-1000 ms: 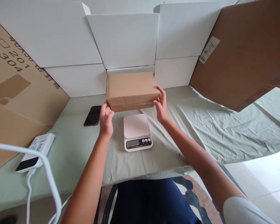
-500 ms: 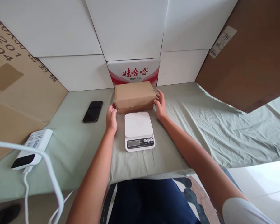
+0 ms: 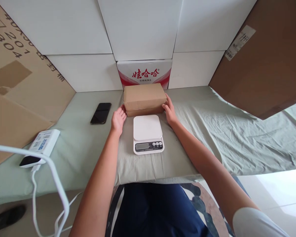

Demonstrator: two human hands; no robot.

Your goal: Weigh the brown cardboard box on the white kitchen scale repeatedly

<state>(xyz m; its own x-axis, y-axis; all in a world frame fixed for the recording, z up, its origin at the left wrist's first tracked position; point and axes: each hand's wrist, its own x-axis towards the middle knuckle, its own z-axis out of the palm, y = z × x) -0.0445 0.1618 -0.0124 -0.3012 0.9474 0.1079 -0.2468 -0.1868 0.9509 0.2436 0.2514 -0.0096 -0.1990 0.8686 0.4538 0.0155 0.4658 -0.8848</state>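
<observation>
- Hands: two, the left hand (image 3: pixel 118 119) and the right hand (image 3: pixel 169 112).
- Small brown cardboard box (image 3: pixel 144 98): one.
- Digital scale (image 3: pixel 148 134): one, white.
- Black phone (image 3: pixel 101 113): one.
- White power bank (image 3: pixel 40 147): one, with one white cable (image 3: pixel 53 177).
- Printed red-and-white carton (image 3: pixel 144 73): one.
- Large brown cardboard sheets: two, the left cardboard sheet (image 3: pixel 17 85) and the right cardboard sheet (image 3: pixel 263 62).
- Green cloth (image 3: pixel 236 131) on the table: one.
- Dark shoe (image 3: pixel 7 217) on the floor: one.
</observation>
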